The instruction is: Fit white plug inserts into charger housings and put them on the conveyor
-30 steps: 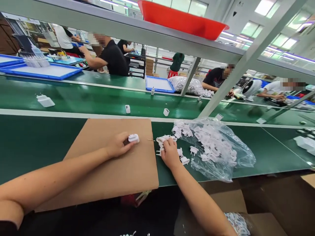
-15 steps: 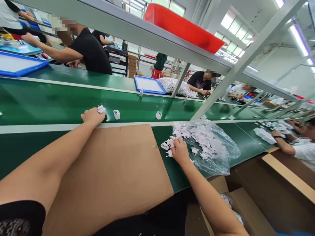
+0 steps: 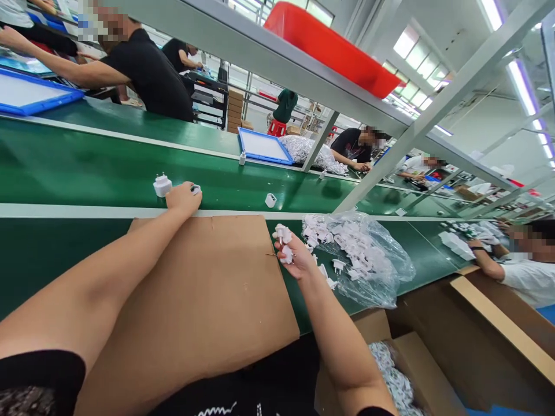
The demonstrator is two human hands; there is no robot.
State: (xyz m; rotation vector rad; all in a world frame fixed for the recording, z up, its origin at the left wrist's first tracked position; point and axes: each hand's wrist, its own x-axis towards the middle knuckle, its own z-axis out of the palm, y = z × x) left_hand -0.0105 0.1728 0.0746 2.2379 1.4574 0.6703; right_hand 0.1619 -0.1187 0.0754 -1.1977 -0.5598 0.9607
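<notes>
My left hand is closed around a white charger housing at the near edge of the green belt; the fingers hide most of it. Just left of that hand, a white charger stands with its two pins up. My right hand is turned palm up, its fingers curled around small white plug pieces above the cardboard sheet's right edge. Beside it lies a clear plastic bag of similar pieces, a few of them loose. Another white housing lies on the belt.
A cardboard sheet covers the bench before me. Overhead runs a grey shelf with a red bin, its slanted post meeting the bench. Open cardboard boxes stand at lower right. Co-workers sit across the belt and at right.
My left hand has let go of the charger, now standing on the belt, and moved right onto the housing. My right hand has lifted plug pieces from beside the bag and moved left.
</notes>
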